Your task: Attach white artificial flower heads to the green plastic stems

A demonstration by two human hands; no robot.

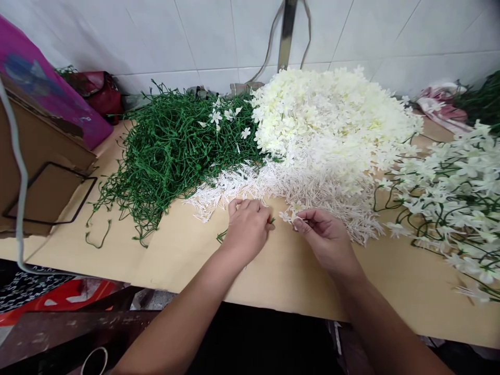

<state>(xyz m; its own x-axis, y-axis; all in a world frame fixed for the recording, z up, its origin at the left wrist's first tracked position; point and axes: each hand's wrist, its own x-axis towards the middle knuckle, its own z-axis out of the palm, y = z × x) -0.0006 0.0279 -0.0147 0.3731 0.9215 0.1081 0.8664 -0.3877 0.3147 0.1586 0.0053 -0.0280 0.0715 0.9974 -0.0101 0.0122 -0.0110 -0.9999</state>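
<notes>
In front of the flower pile (332, 114), the left hand (249, 224) curls round a stem (272, 221) and the right hand (322, 234) pinches blossoms (291, 212), seemingly for threading, which needs them aligned.

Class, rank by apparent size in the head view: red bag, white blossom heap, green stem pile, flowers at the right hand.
1. Green stem pile, white blossom heap: look alike
2. Red bag
3. Flowers at right hand

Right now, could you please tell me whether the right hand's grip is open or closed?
Closed: the right hand has thumb and fingers pinched together, with white flowers showing at their tips.
</notes>
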